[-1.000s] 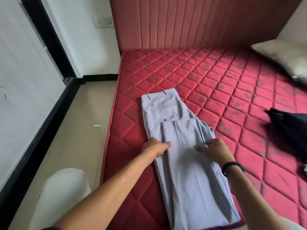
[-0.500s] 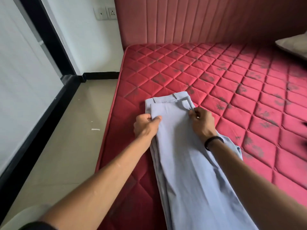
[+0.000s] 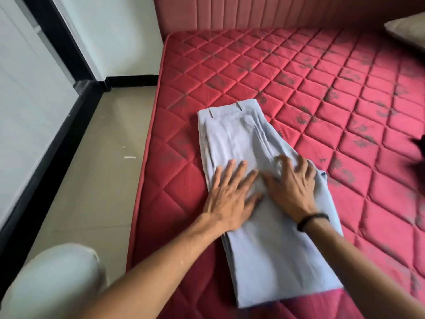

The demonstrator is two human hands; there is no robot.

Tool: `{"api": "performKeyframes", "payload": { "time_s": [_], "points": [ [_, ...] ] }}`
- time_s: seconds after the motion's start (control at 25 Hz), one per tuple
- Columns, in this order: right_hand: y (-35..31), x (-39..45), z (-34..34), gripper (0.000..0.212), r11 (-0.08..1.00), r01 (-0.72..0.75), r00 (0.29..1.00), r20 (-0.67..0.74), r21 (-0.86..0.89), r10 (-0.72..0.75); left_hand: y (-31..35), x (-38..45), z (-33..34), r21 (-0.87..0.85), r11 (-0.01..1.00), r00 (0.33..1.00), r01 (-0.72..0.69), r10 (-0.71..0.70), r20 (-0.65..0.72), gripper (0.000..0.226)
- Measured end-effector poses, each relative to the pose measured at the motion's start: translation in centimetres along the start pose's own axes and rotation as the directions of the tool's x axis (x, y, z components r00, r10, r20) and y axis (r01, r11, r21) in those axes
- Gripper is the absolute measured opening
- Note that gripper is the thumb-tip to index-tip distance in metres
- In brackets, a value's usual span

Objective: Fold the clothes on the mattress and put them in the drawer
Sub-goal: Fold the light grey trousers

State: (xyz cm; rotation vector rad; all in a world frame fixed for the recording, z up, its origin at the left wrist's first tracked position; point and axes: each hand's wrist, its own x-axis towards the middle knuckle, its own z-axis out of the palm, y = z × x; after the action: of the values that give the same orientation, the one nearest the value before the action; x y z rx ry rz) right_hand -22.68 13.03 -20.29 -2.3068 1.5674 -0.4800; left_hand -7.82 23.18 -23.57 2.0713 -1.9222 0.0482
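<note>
Light grey-blue trousers (image 3: 239, 137) lie folded lengthwise and doubled over on the red quilted mattress (image 3: 322, 93), waistband pointing away from me. My left hand (image 3: 230, 194) rests flat on the middle of the fabric with fingers spread and straight. My right hand (image 3: 292, 187), with a black band at the wrist, presses beside it, palm down and fingertips slightly bent into the cloth. Neither hand grips the trousers. No drawer is in view.
A dark garment (image 3: 419, 146) shows at the right edge of the mattress and a pale pillow (image 3: 407, 31) lies at the far right corner. Beige floor (image 3: 103, 169) runs along the left of the bed, bounded by a black-framed wall panel (image 3: 46, 139). My knee (image 3: 53, 282) is at bottom left.
Both hands carried the trouser legs up to the waistband, let go, and slid back toward me to lie flat on the middle of the folded trousers.
</note>
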Motion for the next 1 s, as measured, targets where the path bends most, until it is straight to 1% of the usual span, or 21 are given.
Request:
{"api": "performKeyframes", "payload": {
  "time_s": [0.08, 0.12, 0.16, 0.24, 0.28, 0.36, 0.4, 0.44, 0.48, 0.52, 0.6, 0.68, 0.72, 0.76, 0.8, 0.84, 0.88, 0.92, 0.96, 1.0],
  "points": [
    [2.6, -6.8, -1.8, 0.054, 0.993, 0.086, 0.995, -0.050, -0.082, -0.091, 0.1, -0.7, 0.3, 0.065, 0.996, 0.994, 0.065, -0.070, 0.078, 0.065],
    [3.7, -9.9, -2.8, 0.057, 0.992, 0.072, 0.995, -0.055, -0.105, -0.078, 0.5, -1.2, -0.3, 0.064, 0.994, 0.988, 0.087, -0.095, 0.125, 0.066],
    [4.6, -12.8, -3.9, 0.059, 0.993, -0.001, 0.999, -0.048, -0.118, -0.005, 1.0, -2.3, -1.0, 0.058, 0.995, 0.986, 0.077, -0.084, 0.142, 0.067],
    [5.5, -16.8, -5.6, 0.066, 0.968, -0.223, 0.974, 0.005, -0.113, 0.225, 2.0, -6.0, -2.3, 0.029, 0.999, 0.983, -0.030, 0.024, 0.182, 0.069],
    [5.9, -18.0, -6.3, 0.069, 0.953, -0.291, 0.955, 0.033, -0.085, 0.294, 2.4, -8.6, -3.3, -0.009, 0.995, 0.967, -0.100, 0.099, 0.236, 0.073],
    [6.3, -19.0, -7.5, 0.064, 0.947, -0.312, 0.949, 0.067, 0.080, 0.307, 3.0, -13.8, -6.1, -0.097, 0.975, 0.910, -0.200, 0.222, 0.351, 0.093],
    [6.2, -18.9, -8.1, 0.057, 0.927, -0.329, 0.944, 0.090, 0.181, 0.317, 3.4, -15.7, -7.0, -0.090, 0.970, 0.898, -0.227, 0.244, 0.366, 0.105],
    [5.9, -19.0, -8.8, 0.050, 0.894, -0.363, 0.932, 0.124, 0.263, 0.341, 3.9, -17.1, -7.8, -0.066, 0.972, 0.901, -0.226, 0.234, 0.366, 0.112],
    [5.4, -19.1, -9.5, 0.044, 0.865, -0.395, 0.918, 0.157, 0.310, 0.363, 4.5, -17.8, -8.0, -0.044, 0.978, 0.918, -0.205, 0.208, 0.338, 0.111],
    [4.9, -19.4, -10.0, 0.041, 0.851, -0.414, 0.910, 0.179, 0.323, 0.375, 5.1, -18.4, -8.0, -0.036, 0.986, 0.941, -0.162, 0.165, 0.295, 0.102],
    [4.5, -19.9, -10.8, 0.036, 0.862, -0.415, 0.907, 0.207, 0.289, 0.367, 6.1, -18.6, -7.8, -0.088, 0.994, 0.971, -0.063, 0.082, 0.226, 0.073],
    [4.0, -20.5, -12.4, 0.027, 0.865, -0.400, 0.906, 0.275, 0.303, 0.322, 6.8, -18.1, -7.7, -0.142, 0.987, 0.984, -0.075, 0.096, 0.149, 0.048],
    [3.9, -20.8, -13.6, 0.020, 0.858, -0.405, 0.897, 0.319, 0.316, 0.306, 7.3, -17.8, -8.5, -0.178, 0.980, 0.983, -0.091, 0.117, 0.143, 0.036],
    [4.0, -21.3, -14.9, 0.013, 0.859, -0.412, 0.883, 0.364, 0.304, 0.294, 7.9, -17.6, -9.9, -0.229, 0.970, 0.972, -0.086, 0.132, 0.193, 0.025],
    [4.1, -21.8, -16.4, 0.009, 0.877, -0.403, 0.866, 0.419, 0.262, 0.274, 8.5, -17.4, -11.7, -0.292, 0.953, 0.945, -0.076, 0.162, 0.283, 0.020],
    [4.1, -22.3, -18.0, 0.010, 0.893, -0.395, 0.840, 0.478, 0.216, 0.256, 8.7, -17.0, -13.6, -0.353, 0.932, 0.893, -0.082, 0.226, 0.389, 0.024],
    [3.8, -22.7, -19.6, 0.011, 0.900, -0.393, 0.812, 0.531, 0.190, 0.242, 8.6, -16.5, -15.6, -0.408, 0.908, 0.818, -0.092, 0.303, 0.489, 0.030],
    [3.4, -23.1, -21.2, 0.012, 0.894, -0.398, 0.792, 0.569, 0.204, 0.222, 8.3, -16.0, -17.3, -0.469, 0.880, 0.745, -0.079, 0.365, 0.558, 0.033],
    [2.7, -23.2, -22.6, 0.011, 0.873, -0.411, 0.788, 0.584, 0.263, 0.196, 7.7, -15.5, -18.8, -0.542, 0.840, 0.690, -0.031, 0.410, 0.596, 0.034],
    [1.9, -22.9, -23.7, 0.010, 0.822, -0.435, 0.803, 0.572, 0.369, 0.168, 7.0, -14.9, -20.0, -0.618, 0.784, 0.669, 0.057, 0.430, 0.606, 0.032]
  ]
}}
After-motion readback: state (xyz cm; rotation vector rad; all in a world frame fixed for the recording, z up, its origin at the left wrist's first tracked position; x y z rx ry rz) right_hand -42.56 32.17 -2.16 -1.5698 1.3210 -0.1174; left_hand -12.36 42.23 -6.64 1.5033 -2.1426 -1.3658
